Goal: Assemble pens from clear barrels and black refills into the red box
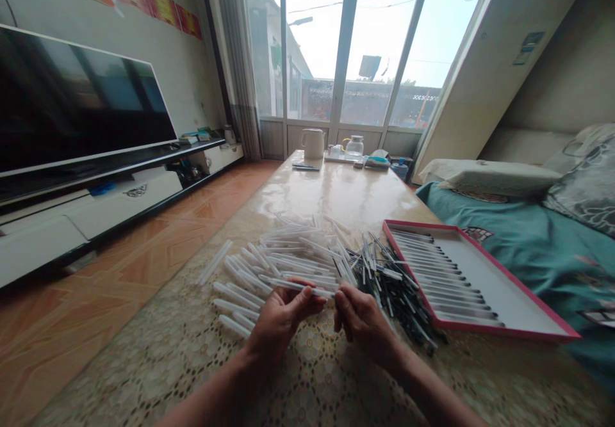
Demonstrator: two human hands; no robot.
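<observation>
Between thumb and fingers, my left hand (283,315) grips a translucent white pen barrel (288,285), which lies nearly level and points right. At the barrel's right end, my right hand (359,315) is closed in a pinch; what its fingertips hold is too small to make out. Beyond my left hand spreads a loose heap of similar empty barrels (243,267). Just right of my right hand lies a tangled pile of thin pen refills with dark parts (398,296). A shallow pink-edged box (519,286) holds a row of pens (446,280) with dark ends.
The long table has a patterned, glossy cover (317,376). At its far end stand a beige jug (313,142), a glass pot (354,146) and a blue-topped packet (378,161). A sofa with a teal cover (461,200) borders the right side; a TV cabinet (120,200) stands left.
</observation>
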